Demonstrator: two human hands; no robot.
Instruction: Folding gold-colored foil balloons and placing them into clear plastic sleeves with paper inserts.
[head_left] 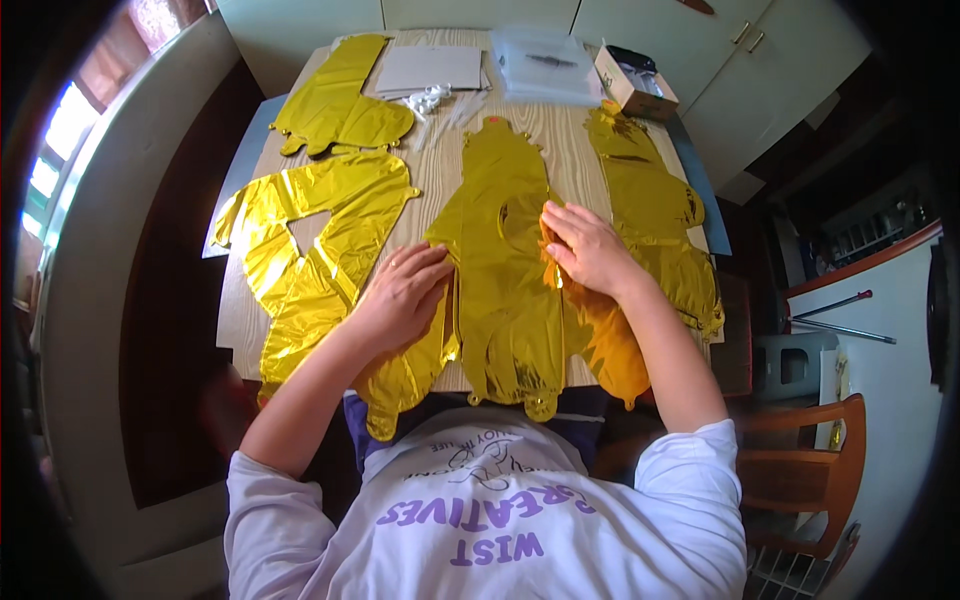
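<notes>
Flat gold foil balloons lie on a wood-grain table. The middle foil balloon (510,290) is in front of me, its lower end reaching the near table edge, with creased flaps at both sides. My left hand (405,290) rests flat on its left side, fingers stretched out and close together. On the right, my right hand (590,250) has its fingers and thumb round a crumpled fold at the balloon's side. Below that hand an orange-gold flap (615,345) hangs toward the near edge. What lies under my palms is hidden.
Another foil balloon with a hole (350,195) lies left, a bent one (345,100) beyond it, and a further one (650,200) right. At the back are grey-white sheets (430,68), a clear plastic pack (548,68), white ribbon (430,98) and a small box (640,85). A wooden chair (800,470) stands right.
</notes>
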